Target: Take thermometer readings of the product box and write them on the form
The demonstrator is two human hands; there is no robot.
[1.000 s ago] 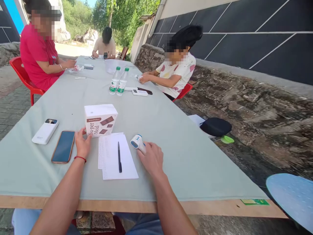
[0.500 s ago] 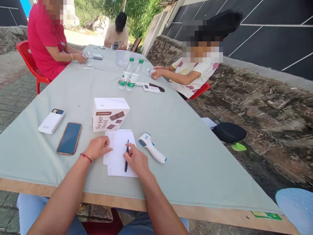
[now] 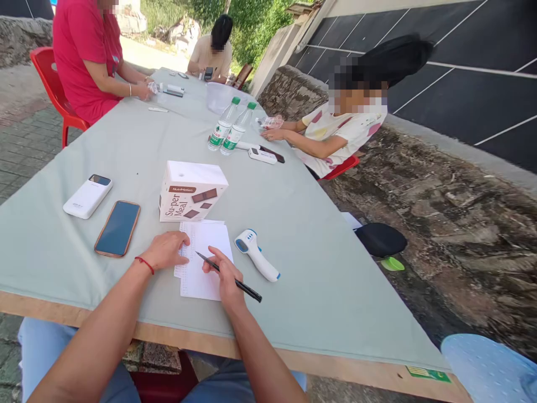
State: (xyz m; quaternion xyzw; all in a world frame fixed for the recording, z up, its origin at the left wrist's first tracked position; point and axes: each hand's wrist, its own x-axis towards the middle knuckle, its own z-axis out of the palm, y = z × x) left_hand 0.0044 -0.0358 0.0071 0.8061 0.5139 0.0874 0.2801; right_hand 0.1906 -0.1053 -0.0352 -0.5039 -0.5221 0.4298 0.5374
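Observation:
My right hand (image 3: 227, 278) grips a black pen (image 3: 248, 290), its tip slanting to the upper left over white paper sheets (image 3: 197, 280). At the sheets' left edge rests my left hand (image 3: 166, 250), thumb and fingers apart, a red string bracelet on its wrist. Just behind the paper stands a white box (image 3: 195, 193) with brown chocolate-bar pictures. To the right of the paper lies a white and blue infrared thermometer (image 3: 259, 256). Left of my left hand are a smartphone (image 3: 118, 228) with a dark screen and a white power bank (image 3: 88, 196).
Two water bottles (image 3: 224, 131) with green caps stand mid-table, near a clear plastic basin (image 3: 218, 96). Three other people sit around the cloth-covered table (image 3: 327, 291). A light-blue stool (image 3: 490, 366) is at the lower right, and a black round item (image 3: 381, 239) lies beyond the right edge.
The pen has turned from nearly upright along the paper to a slanted writing hold in my right hand. My left hand stays by the paper. The view has shifted slightly.

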